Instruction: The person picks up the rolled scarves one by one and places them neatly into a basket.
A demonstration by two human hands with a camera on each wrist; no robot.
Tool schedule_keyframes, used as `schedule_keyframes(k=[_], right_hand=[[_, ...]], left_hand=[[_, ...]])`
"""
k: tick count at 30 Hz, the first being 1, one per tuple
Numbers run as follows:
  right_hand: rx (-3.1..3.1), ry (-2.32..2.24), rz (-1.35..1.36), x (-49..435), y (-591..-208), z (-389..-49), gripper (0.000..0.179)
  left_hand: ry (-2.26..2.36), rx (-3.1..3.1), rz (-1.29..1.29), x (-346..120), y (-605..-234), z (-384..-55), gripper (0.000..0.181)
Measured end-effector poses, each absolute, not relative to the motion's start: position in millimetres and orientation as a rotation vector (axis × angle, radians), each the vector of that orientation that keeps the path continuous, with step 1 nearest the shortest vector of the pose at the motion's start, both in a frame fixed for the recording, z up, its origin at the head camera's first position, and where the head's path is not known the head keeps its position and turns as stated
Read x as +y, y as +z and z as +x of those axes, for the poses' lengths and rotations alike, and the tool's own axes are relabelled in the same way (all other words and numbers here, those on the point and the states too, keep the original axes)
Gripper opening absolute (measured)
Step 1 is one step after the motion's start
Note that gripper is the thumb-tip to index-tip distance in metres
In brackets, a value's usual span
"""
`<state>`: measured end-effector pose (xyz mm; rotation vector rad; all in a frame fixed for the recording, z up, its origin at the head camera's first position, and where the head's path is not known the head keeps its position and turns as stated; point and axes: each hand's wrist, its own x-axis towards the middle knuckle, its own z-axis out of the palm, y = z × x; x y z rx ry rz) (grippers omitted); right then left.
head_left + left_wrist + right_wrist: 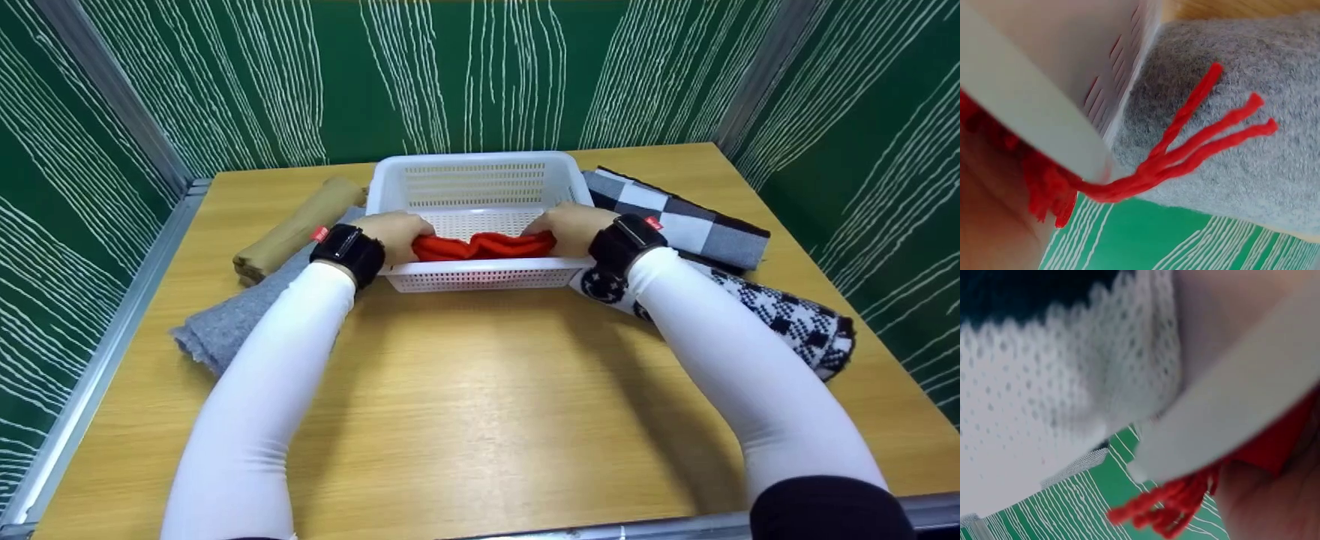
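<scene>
A red fringed scarf [480, 246] lies bunched lengthwise inside the near wall of a white plastic basket [480, 265]. My left hand [396, 234] grips its left end, the fingers reaching down inside the rim. At the other end my right hand [574, 227] grips it the same way; the fingertips of both hands are hidden. In the left wrist view, red fringe strands [1148, 175] hang over the basket rim above grey cloth. More red fringe [1168, 503] pokes out beside my hand in the right wrist view.
Left of the basket lie a rolled tan cloth [300, 225] and a rolled grey cloth [232, 322]. On the right are a folded black-and-white checked cloth [690, 217] and a rolled black-and-white patterned knit [795, 322]. Green walls with white streaks border the wooden table [480, 420].
</scene>
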<state>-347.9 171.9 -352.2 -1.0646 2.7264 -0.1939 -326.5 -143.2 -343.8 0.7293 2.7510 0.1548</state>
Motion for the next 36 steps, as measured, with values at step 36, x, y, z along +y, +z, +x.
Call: schedule_keyframes(k=[36], right_hand=[[2.753, -0.223, -0.840, 169, -339, -357, 0.030]], left_hand=[[0.162, 2.735, 0.648, -144, -344, -345, 0.027]])
